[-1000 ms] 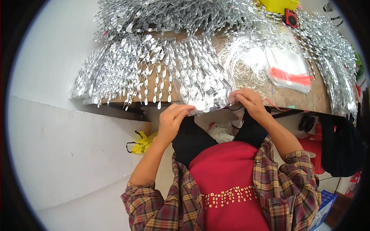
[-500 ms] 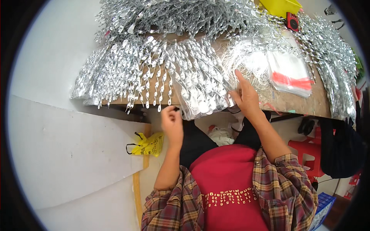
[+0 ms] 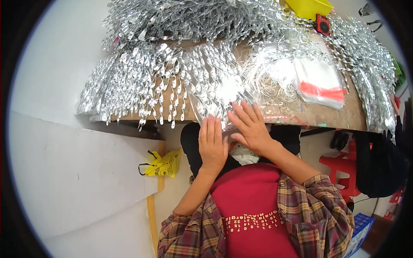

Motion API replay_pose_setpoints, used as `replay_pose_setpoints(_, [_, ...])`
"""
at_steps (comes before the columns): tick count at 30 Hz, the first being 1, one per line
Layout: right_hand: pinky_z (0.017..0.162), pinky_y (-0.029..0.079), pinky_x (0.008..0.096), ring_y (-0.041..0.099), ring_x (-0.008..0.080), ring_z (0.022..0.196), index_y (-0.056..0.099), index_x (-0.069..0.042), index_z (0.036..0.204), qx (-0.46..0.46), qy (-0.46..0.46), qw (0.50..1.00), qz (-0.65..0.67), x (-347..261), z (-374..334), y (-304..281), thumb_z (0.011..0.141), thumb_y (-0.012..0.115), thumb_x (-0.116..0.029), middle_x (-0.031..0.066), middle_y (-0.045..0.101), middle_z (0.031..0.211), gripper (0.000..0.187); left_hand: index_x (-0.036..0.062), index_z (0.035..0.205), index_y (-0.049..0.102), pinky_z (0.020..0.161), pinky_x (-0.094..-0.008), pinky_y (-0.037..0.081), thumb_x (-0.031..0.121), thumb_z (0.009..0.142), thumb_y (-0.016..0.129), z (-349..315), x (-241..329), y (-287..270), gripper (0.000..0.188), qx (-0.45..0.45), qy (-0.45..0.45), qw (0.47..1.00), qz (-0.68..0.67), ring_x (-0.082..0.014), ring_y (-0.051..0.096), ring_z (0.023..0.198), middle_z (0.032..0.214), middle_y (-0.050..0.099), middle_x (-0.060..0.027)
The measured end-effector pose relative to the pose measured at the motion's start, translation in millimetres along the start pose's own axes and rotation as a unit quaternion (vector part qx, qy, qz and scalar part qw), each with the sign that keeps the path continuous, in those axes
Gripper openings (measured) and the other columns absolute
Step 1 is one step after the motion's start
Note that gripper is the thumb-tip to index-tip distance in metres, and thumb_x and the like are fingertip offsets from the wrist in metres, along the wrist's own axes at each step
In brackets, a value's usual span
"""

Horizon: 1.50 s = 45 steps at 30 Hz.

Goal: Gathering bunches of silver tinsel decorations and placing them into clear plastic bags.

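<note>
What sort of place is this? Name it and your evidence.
Likely a small workshop or packing spot: twisted silver strips heaped across a worn table, a filled clear bag, and a stack of clear bags.

Fingers (image 3: 211,130) now flat on bag (image 3: 217,88)

So we had a clear, super glossy plastic bag (image 3: 226,91) under our left hand (image 3: 213,144) and right hand (image 3: 253,132), with mirror-shiny, metallic-looking spirals (image 3: 208,84) showing through. Clear sleeves (image 3: 317,72) right of our hands looked like smooth plastic, the tabletop (image 3: 352,114) there looked like scuffed wood, and our plaid shirt (image 3: 316,210), behind the hands, was matt cloth.
</note>
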State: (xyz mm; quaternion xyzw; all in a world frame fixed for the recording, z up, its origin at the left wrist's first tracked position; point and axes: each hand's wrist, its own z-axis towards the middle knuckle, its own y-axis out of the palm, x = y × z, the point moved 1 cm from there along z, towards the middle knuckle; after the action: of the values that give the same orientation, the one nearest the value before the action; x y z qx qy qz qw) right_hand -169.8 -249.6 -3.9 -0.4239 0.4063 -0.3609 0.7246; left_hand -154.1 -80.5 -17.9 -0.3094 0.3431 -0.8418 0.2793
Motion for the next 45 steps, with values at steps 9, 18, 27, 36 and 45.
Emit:
replay_pose_setpoints(9, [0.108, 0.023, 0.0514, 0.021, 0.0459, 0.136, 0.038, -0.025, 0.142, 0.095, 0.072, 0.993, -0.002, 1, -3, -1, 0.082, 0.065, -0.035, 0.0243, 0.019, 0.15, 0.067, -0.0045, 0.139, 0.029, 0.107, -0.0488, 0.031, 0.005, 0.073, 0.068, -1, 11, 5, 0.077, 0.011, -0.051, 0.998, -0.033, -0.05, 0.032, 0.128, 0.142, 0.026, -0.0333])
replay_pose_setpoints(18, [0.094, 0.029, 0.0397, 0.046, 0.0309, 0.117, 0.038, -0.021, 0.142, 0.127, 0.127, 0.984, 0.003, 2, -19, -4, 0.077, 0.07, -0.026, 0.0223, 0.032, 0.144, 0.072, -0.0009, 0.143, 0.024, 0.094, -0.0456, 0.038, 0.011, 0.071, 0.072, -14, 9, 8, 0.087, -0.003, -0.116, 0.992, -0.046, -0.0408, 0.043, 0.122, 0.141, 0.033, -0.0287])
replay_pose_setpoints(27, [0.088, 0.031, 0.0397, 0.053, 0.0257, 0.106, 0.055, -0.03, 0.129, 0.191, 0.082, 0.977, -0.043, 22, -20, 0, 0.067, 0.072, -0.007, 0.0148, 0.047, 0.134, 0.067, 0.0014, 0.145, 0.022, 0.087, -0.0413, 0.043, 0.015, 0.081, 0.067, -20, 7, -7, 0.079, -0.038, -0.173, 0.973, -0.147, -0.034, 0.055, 0.106, 0.135, 0.045, -0.0178])
replay_pose_setpoints(36, [0.091, 0.03, 0.0439, 0.049, 0.0297, 0.105, 0.057, -0.028, 0.126, 0.2, 0.054, 0.973, -0.106, 11, -13, -2, 0.071, 0.07, -0.011, 0.0136, 0.048, 0.129, 0.059, 0.0091, 0.124, 0.043, 0.09, -0.0372, 0.046, 0.024, 0.092, 0.06, -7, 16, 15, 0.038, 0.006, -0.478, 0.41, -0.777, -0.0219, 0.055, 0.106, 0.117, 0.052, -0.0075])
replay_pose_setpoints(45, [0.098, 0.028, 0.0495, 0.056, 0.0256, 0.103, 0.064, -0.019, 0.112, 0.185, 0.01, 0.982, 0.031, -4, -48, -28, 0.077, 0.065, -0.004, 0.0109, 0.056, 0.121, 0.039, 0.0083, 0.127, 0.044, 0.097, -0.0441, 0.043, 0.017, 0.091, 0.059, -1, 20, -6, 0.04, 0.078, -0.481, 0.487, -0.725, -0.0257, 0.055, 0.112, 0.123, 0.054, -0.0092])
